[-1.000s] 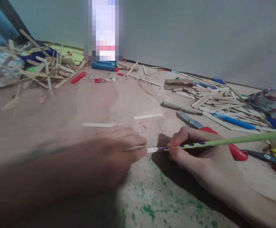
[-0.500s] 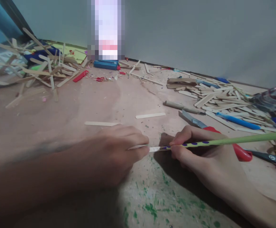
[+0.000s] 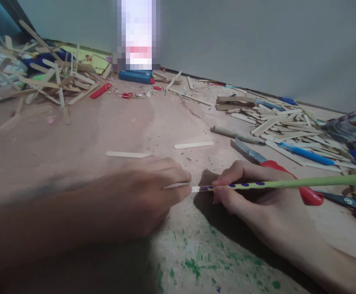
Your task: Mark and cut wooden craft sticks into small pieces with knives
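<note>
My left hand is closed in a pinch around a pale flat wooden craft stick. Only a short end of the stick pokes out past my fingertips, and a sliver shows between the fingers. My right hand grips a light-green pencil with purple dots near its tip, held almost level. The pencil's tip meets the bare end of the stick, close to my left fingertips. Two loose craft sticks lie just beyond my hands, one at the middle and another partly behind my left hand.
A red-handled metal tool and scissors lie by my right hand. Craft sticks pile up at right, and more tangle at left. A blue box stands at the wall. Green paint marks the tabletop.
My right hand and the pencil have shifted slightly left, closer to my left fingers. Less of the stick's end shows between the hands. The view has moved a little.
</note>
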`<state>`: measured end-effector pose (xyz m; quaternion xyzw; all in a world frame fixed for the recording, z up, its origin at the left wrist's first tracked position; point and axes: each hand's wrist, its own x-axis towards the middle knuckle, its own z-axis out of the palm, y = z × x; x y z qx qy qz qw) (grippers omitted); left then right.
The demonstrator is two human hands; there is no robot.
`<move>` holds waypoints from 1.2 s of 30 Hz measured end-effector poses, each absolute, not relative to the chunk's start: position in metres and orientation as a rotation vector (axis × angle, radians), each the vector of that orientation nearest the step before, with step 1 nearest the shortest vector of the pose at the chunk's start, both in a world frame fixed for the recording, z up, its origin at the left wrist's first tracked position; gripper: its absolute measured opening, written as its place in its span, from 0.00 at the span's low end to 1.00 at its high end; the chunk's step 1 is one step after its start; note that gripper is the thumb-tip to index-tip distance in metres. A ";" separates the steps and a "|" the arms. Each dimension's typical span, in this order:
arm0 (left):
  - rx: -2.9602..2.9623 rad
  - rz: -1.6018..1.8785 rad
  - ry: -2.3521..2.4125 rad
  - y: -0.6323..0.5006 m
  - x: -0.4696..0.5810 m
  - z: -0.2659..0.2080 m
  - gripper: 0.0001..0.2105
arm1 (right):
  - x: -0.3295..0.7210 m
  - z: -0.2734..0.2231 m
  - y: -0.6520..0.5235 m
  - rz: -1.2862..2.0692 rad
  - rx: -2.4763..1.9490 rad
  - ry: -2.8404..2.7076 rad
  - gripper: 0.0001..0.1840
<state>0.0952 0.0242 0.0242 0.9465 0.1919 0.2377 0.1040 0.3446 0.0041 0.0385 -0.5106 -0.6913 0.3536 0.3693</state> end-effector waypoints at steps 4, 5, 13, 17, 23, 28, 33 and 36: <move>2.784 0.686 0.559 0.025 0.095 0.024 0.13 | 0.346 0.037 0.005 0.934 -1.316 -1.769 0.08; 2.781 0.683 0.561 0.024 0.095 0.024 0.13 | 0.346 0.037 0.005 0.940 -1.320 -1.767 0.08; 2.787 0.725 0.545 0.023 0.096 0.024 0.13 | 0.346 0.040 0.005 0.931 -1.330 -1.760 0.09; 2.783 0.691 0.564 0.023 0.096 0.026 0.13 | 0.344 0.040 0.005 0.925 -1.346 -1.748 0.08; 2.773 0.683 0.557 0.024 0.096 0.027 0.13 | 0.343 0.040 0.006 0.958 -1.351 -1.734 0.08; 2.783 0.682 0.552 0.025 0.096 0.026 0.14 | 0.345 0.039 0.006 0.945 -1.349 -1.759 0.08; 2.779 0.694 0.553 0.024 0.096 0.027 0.13 | 0.347 0.039 0.005 0.946 -1.352 -1.769 0.09; 2.782 0.684 0.551 0.024 0.096 0.028 0.13 | 0.346 0.040 0.006 0.945 -1.362 -1.774 0.08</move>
